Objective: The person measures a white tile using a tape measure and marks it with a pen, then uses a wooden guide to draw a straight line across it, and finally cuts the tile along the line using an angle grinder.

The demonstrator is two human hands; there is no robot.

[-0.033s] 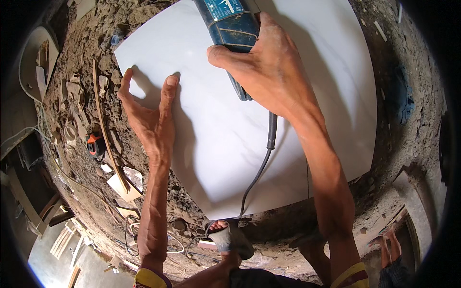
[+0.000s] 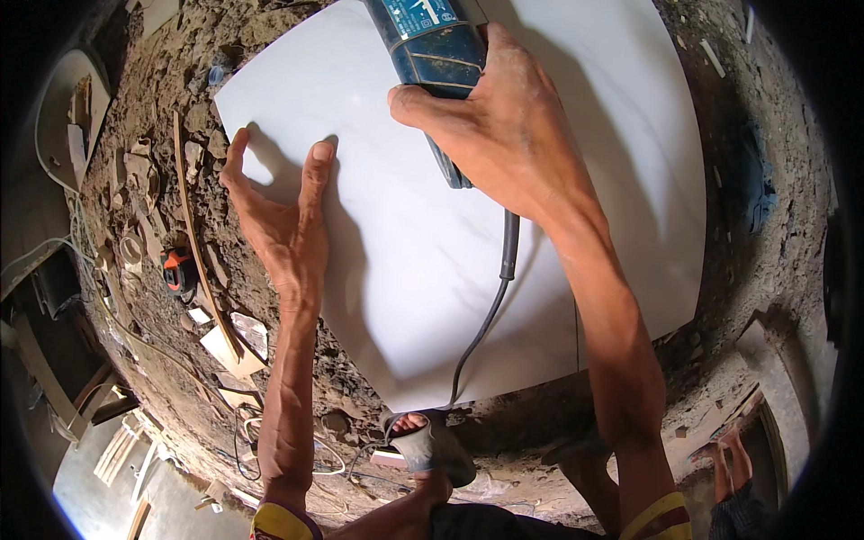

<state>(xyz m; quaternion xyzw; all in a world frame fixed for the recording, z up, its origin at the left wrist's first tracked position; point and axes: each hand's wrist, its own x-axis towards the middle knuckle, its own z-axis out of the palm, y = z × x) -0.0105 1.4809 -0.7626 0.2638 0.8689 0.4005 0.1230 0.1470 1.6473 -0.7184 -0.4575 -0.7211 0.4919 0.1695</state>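
My right hand (image 2: 513, 126) is closed around the rear body of a blue corded angle grinder (image 2: 438, 56), whose front end lies beyond the upper edge of the view. A black cord (image 2: 483, 326) trails from the tool toward me, across a large white tile (image 2: 432, 288) with faint grey veins. At the tile's left side, my left hand (image 2: 281, 211) holds nothing. Its thumb and a finger are spread apart over the surface, casting shadows there; the other fingers are mostly hidden. A thin dark line shows on the tile beside my right forearm.
Rough soil and rubble surround the tile. On the left lie an orange and black tape measure (image 2: 178, 272), a long thin wooden strip (image 2: 193, 225) and broken scraps. My sandalled foot (image 2: 432, 450) is by the near edge. Another person's legs (image 2: 733, 459) show at lower right.
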